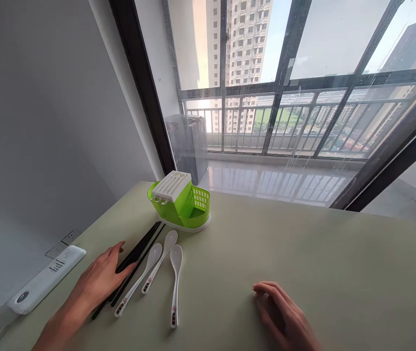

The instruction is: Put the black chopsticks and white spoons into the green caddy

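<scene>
My left hand [101, 270] reaches over a bundle of black chopsticks [134, 258], its thumb and fingers spread on either side of them; whether it touches them I cannot tell. Just right of the chopsticks lie three white spoons with dark printed marks on their handles: a left spoon [140, 281], a middle spoon [161, 263] and a right spoon [175, 282]. Behind the spoons stands a green utensil holder [178, 207] with a white slotted top and a white base. My right hand [284, 314] rests on the table at the right, loosely curled, holding nothing.
A white power strip [49, 278] lies along the table's left edge, by a wall socket [63, 243]. The pale green table [303, 253] meets a grey wall on the left. Beyond its far edge are a glass door and a balcony railing.
</scene>
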Tool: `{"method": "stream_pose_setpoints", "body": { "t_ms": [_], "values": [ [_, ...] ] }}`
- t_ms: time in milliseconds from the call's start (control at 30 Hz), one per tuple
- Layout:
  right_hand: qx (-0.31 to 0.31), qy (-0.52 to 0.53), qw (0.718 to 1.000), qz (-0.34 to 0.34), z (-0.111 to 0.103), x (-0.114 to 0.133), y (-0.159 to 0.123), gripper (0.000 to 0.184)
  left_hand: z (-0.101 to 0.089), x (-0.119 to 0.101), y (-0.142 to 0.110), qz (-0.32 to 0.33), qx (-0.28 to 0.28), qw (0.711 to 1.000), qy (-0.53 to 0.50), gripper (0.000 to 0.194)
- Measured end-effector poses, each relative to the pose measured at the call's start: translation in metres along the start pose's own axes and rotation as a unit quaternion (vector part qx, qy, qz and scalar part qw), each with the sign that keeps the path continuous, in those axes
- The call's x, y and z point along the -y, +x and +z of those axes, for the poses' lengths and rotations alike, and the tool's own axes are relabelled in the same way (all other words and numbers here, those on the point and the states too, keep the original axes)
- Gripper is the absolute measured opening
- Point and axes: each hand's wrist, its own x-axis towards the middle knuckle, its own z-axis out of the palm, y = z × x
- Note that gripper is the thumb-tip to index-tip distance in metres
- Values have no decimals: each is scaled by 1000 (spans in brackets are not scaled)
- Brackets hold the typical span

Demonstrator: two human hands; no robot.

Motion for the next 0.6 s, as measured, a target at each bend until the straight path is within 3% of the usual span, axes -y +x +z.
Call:
{"method": "stream_pose_setpoints", "body": {
  "t_ms": [200, 600],
  "values": [
    [-7, -15, 1000, -1, 2, 0, 0, 25, 0, 2, 11, 14, 45, 999, -4, 89],
    [-1, -6, 1000, -8, 0, -2, 1, 28, -12, -18, 14, -2, 55, 996, 65, 74]
  ]
}}
